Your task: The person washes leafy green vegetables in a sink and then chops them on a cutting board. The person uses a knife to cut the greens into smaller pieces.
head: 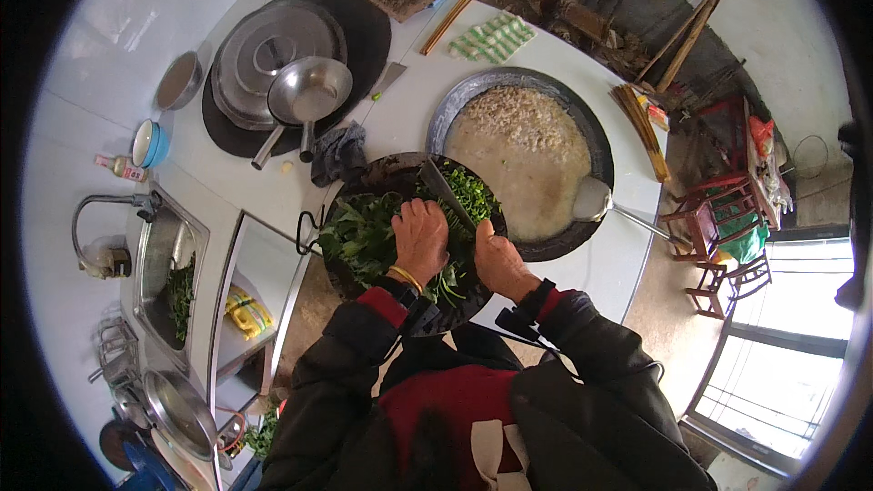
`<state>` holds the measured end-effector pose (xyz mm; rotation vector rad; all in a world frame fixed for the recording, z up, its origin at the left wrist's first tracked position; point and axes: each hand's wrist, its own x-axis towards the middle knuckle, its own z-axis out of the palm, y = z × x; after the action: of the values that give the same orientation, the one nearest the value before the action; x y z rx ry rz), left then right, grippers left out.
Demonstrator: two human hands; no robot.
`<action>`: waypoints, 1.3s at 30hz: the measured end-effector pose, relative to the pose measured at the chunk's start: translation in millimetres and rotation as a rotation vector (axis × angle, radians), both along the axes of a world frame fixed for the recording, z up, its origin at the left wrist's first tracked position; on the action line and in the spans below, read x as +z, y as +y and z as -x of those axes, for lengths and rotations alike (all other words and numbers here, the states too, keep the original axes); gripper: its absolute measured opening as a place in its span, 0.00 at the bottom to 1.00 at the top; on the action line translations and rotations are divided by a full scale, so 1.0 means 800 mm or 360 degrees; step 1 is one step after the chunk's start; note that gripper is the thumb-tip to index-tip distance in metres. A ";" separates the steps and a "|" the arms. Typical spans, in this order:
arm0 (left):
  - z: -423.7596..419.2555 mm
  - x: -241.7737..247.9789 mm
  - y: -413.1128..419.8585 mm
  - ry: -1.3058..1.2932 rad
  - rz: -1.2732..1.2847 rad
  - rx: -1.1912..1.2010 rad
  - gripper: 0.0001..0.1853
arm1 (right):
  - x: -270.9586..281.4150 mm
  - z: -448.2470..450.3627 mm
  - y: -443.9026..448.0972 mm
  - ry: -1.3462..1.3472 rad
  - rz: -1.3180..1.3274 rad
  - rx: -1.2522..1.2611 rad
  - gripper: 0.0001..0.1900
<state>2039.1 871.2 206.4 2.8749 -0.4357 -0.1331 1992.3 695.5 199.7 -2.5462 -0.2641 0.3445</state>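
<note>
My left hand [421,237] presses down on a heap of leafy greens [358,228], its fingers curled near the blade. In my right hand [503,260] is the handle of a kitchen knife [445,192], whose blade points up and to the left, between the whole leaves and finely chopped greens [483,189]. Both heaps lie on a round dark chopping board [375,172] close to my body. Just beyond it, to the right, a large wok [447,99] set in the white counter holds pale grainy food in cloudy liquid [518,157]. A long-handled metal spatula [592,199] rests on its rim.
A second wok with a metal lid [239,82] carries two metal ladles [320,85]. A dark cloth [341,153] lies near the board. The sink [153,273] at left contains greens. Chopsticks [445,26], a checked cloth [492,37] and wooden sticks [644,133] lie along the counter.
</note>
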 end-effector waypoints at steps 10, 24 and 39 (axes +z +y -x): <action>0.000 -0.009 0.003 0.0095 0.0113 0.0139 0.55 | 0.071 0.036 -0.038 0.0046 -0.0031 0.0150 0.11; 0.003 0.015 0.020 0.0231 -0.0213 -0.0083 0.57 | 0.028 0.006 -0.011 -0.0025 0.0169 0.0275 0.11; 0.008 0.014 0.028 0.0186 -0.0103 -0.0074 0.52 | 0.016 0.008 0.033 0.0150 0.0109 -0.0103 0.14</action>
<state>2032.5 893.6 217.3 2.9017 -0.4841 -0.3270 1985.7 721.5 212.3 -2.5903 -0.1359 0.4546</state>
